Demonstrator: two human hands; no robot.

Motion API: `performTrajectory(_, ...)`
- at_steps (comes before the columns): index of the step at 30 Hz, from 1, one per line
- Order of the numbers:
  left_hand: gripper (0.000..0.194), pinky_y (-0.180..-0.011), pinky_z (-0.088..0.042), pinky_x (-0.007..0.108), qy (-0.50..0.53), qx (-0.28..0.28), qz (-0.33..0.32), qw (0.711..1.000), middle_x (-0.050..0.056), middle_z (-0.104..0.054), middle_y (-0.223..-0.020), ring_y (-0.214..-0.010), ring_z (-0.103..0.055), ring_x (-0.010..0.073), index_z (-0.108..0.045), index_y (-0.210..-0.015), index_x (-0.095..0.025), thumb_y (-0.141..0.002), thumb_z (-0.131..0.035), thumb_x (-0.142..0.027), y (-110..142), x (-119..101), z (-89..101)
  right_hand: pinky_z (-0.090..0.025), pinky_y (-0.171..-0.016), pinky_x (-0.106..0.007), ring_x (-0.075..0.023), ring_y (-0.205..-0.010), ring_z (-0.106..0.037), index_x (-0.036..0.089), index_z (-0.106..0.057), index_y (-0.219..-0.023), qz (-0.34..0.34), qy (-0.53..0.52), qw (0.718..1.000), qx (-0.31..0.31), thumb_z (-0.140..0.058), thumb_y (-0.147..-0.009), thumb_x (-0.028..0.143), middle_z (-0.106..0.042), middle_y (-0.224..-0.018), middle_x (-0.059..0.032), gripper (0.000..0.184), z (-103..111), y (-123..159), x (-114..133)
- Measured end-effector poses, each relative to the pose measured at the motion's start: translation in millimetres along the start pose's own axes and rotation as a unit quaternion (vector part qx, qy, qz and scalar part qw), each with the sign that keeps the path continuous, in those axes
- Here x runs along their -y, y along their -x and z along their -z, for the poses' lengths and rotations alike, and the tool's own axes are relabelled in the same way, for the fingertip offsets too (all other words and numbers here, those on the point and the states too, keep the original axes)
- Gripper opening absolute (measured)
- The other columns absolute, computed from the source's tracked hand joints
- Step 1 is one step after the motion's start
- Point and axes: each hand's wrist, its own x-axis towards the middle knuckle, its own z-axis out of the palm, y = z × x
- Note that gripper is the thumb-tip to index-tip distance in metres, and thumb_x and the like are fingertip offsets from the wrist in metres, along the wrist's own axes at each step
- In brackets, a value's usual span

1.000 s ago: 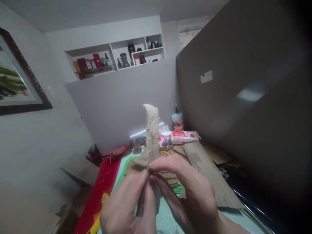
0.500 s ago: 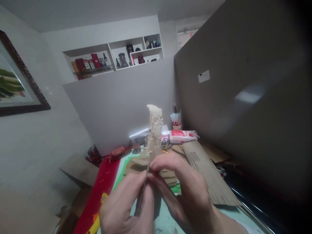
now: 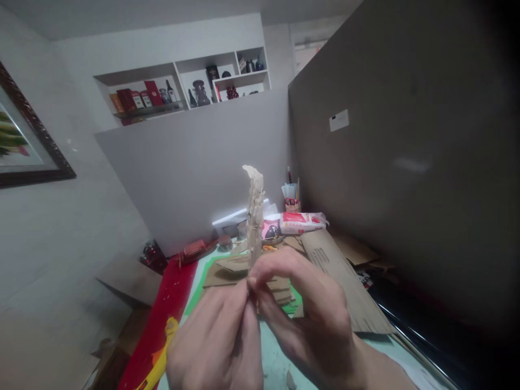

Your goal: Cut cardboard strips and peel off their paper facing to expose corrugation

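Note:
A narrow strip of cardboard (image 3: 255, 216), its surface ragged and peeled pale, stands upright in front of me with its top end curling left. My left hand (image 3: 215, 338) is closed round its lower part, thumb and forefinger pressed together. Close against those fingertips, my right hand (image 3: 306, 309) pinches the strip's edge between thumb and forefinger. The fingers hide the strip's lower end. Beyond the hands, cut cardboard pieces (image 3: 223, 279) lie on a green mat (image 3: 195, 304).
A large cardboard sheet (image 3: 345, 287) lies at the right. A yellow-handled tool (image 3: 156, 368) rests at the left, near a red cloth (image 3: 162, 309). Behind are a wipes packet (image 3: 303, 222) and a pen holder (image 3: 291, 205). Grey panels (image 3: 203, 162) border the table.
The strip has turned more edge-on and looks narrower. My left hand has rolled over, its back now showing more. My right hand keeps its pinch. The view has shifted slightly.

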Motion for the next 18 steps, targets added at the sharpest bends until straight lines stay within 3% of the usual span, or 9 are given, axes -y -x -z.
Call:
performTrajectory(4,0.023,-0.07,-0.046,0.015,0.016,0.011,0.039,0.999,-0.001,-0.068,-0.075,-0.067,-0.062,0.0056,-0.068,-0.092,-0.018,-0.081,-0.065,0.002,-2,-5,-1.3,-0.051,-0.065,-0.035,-0.0196,-0.073,-0.06,0.014,-0.058,-0.089,0.019,-0.011,1.0,0.01,-0.056,-0.084,-0.004,-0.065,-0.078,-0.008,0.019,1,0,-1)
performTrajectory(7,0.024,-0.067,-0.046,0.015,0.068,0.002,0.112,0.991,-0.007,-0.067,-0.077,-0.066,-0.061,0.0057,-0.066,-0.092,-0.026,-0.083,-0.063,-0.003,-3,-8,-3.5,-0.05,-0.066,-0.035,-0.0191,-0.073,-0.059,0.015,-0.057,-0.086,0.033,-0.018,0.999,0.023,-0.056,-0.083,-0.005,-0.064,-0.078,-0.0078,0.02,1,-1,-2)
performTrajectory(11,0.024,-0.066,-0.048,0.017,0.157,0.004,0.233,0.96,-0.009,-0.07,-0.08,-0.071,-0.064,0.0093,-0.073,-0.091,-0.034,-0.083,-0.064,-0.013,-1,-8,-5.3,-0.05,-0.063,-0.032,-0.0177,-0.072,-0.057,0.014,-0.057,-0.088,0.028,-0.021,0.999,0.03,-0.055,-0.083,-0.004,-0.062,-0.078,-0.0068,0.018,2,-1,-3)
performTrajectory(15,0.019,-0.086,-0.051,0.026,0.171,0.007,0.404,0.899,-0.006,-0.079,-0.106,-0.091,-0.07,0.0173,-0.08,-0.097,-0.036,-0.08,-0.072,-0.035,2,-10,-4.4,-0.052,-0.07,-0.033,-0.018,-0.078,-0.059,0.008,-0.061,-0.097,-0.011,0.01,1.0,0.01,-0.056,-0.087,-0.002,-0.062,-0.085,-0.0093,0.014,5,-3,-4)
performTrajectory(18,0.019,-0.087,-0.05,0.021,0.204,0.014,0.399,0.894,-0.01,-0.078,-0.104,-0.093,-0.069,0.0144,-0.08,-0.097,-0.04,-0.081,-0.072,-0.032,1,-11,-3.1,-0.053,-0.076,-0.033,-0.0181,-0.084,-0.061,0.006,-0.064,-0.1,-0.009,0.029,1.0,0.007,-0.059,-0.09,0.0,-0.064,-0.09,-0.0106,0.013,5,-5,-5)
